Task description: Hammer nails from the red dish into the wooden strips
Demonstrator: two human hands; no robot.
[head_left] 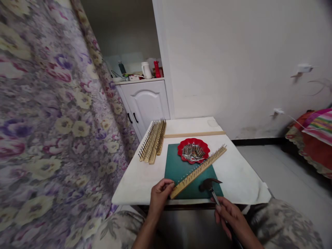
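Observation:
A wooden strip [193, 175] studded with rows of upright nails lies diagonally across a green mat [171, 162]. At its near end my left hand [162, 192] is closed, thumb and forefinger pinched together against the strip's edge; what sits between the fingertips is too small to make out. My right hand [229, 216] grips the handle of a claw hammer [209, 185], whose head is over the mat's near right corner, apart from the strip. Behind the strip, a red scalloped dish [183, 142] holds many loose nails [193, 153].
Several nail-studded strips [153, 141] lie side by side on the left of the white-covered table [137, 183]. A plain wooden strip [194, 134] runs across the back. Floral curtain [62, 121] hangs at left; a white cabinet [146, 103] stands behind.

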